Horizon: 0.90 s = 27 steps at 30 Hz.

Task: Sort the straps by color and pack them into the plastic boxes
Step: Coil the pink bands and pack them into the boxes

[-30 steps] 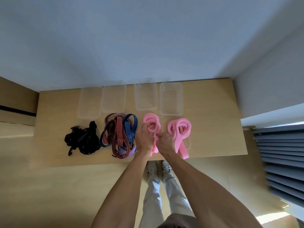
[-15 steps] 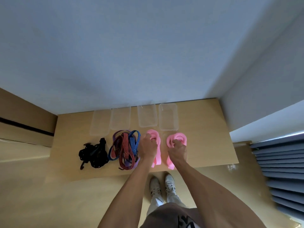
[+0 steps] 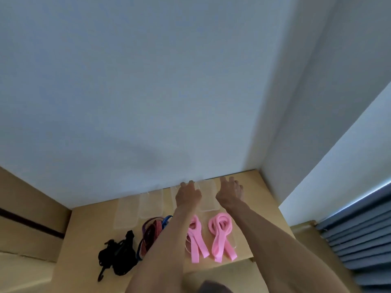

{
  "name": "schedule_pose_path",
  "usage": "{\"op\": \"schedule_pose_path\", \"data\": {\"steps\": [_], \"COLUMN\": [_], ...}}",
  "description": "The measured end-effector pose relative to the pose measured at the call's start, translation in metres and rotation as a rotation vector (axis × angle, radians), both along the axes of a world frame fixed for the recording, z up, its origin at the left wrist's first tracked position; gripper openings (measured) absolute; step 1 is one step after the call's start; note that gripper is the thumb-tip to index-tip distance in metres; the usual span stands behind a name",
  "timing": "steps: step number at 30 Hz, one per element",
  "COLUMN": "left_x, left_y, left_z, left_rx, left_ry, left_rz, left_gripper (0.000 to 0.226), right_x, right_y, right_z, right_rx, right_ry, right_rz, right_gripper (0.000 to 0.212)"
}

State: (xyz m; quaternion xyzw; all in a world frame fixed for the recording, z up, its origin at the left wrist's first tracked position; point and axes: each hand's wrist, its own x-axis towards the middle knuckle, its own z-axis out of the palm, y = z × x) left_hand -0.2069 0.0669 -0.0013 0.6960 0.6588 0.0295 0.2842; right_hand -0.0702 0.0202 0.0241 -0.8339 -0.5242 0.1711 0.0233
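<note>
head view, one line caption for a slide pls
Both hands, left hand and right hand, reach open over the clear plastic boxes while two pink straps lie coiled on the wooden table.

No readable text, label, brand, number or sign appears on anything in view.

— What am I getting from the rig?

— I've got one view only, the head camera, so nothing is shared with a second one. It sits high above the worktop [image 3: 262,212] and looks forward and down.

— How is it pitched?

— Rather far up: the wall [image 3: 148,81] fills most of my picture, and the worktop sits low in it. Both forearms reach in from the bottom edge.

— Near or far?

— Far enough that I see the worktop from its left edge to its right, with wide-angle bending at the sides.
</note>
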Motion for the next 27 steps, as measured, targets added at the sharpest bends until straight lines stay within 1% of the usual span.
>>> {"op": "schedule_pose_path", "data": {"steps": [3, 7, 12, 15, 19, 23, 25, 27], "left_x": [-0.004, -0.004, 0.001, 0.012, 0.043, 0.083, 0.100, 0.112], "left_y": [-0.003, -0.024, -0.049, -0.053, -0.048, -0.042, -0.039, -0.038], "left_z": [0.000, -0.021, -0.050, -0.066, -0.089, -0.113, -0.127, -0.139], "left_rx": [-0.005, -0.092, -0.192, -0.228, -0.278, -0.345, -0.363, -0.366], "left_ry": [0.051, 0.065, 0.083, 0.076, 0.050, 0.065, 0.075, 0.089], "left_rz": [-0.035, -0.053, -0.039, -0.029, -0.003, 0.064, 0.129, 0.184], "left_gripper": [0.039, 0.029, 0.029, 0.027, 0.016, 0.017, 0.011, 0.008], "right_x": [-0.002, -0.005, 0.000, 0.010, 0.031, 0.056, 0.069, 0.078], "right_y": [-0.002, -0.031, -0.050, -0.048, -0.038, -0.033, -0.030, -0.026], "right_z": [0.001, -0.024, -0.057, -0.071, -0.093, -0.124, -0.141, -0.154], "right_rx": [0.003, -0.130, -0.274, -0.285, -0.273, -0.292, -0.298, -0.282], "right_ry": [0.005, 0.023, 0.079, 0.109, 0.174, 0.245, 0.271, 0.315], "right_rz": [-0.019, -0.015, -0.034, -0.032, -0.053, -0.092, -0.090, -0.103], "right_gripper": [0.041, 0.038, 0.042, 0.039, 0.031, 0.032, 0.029, 0.030]}}
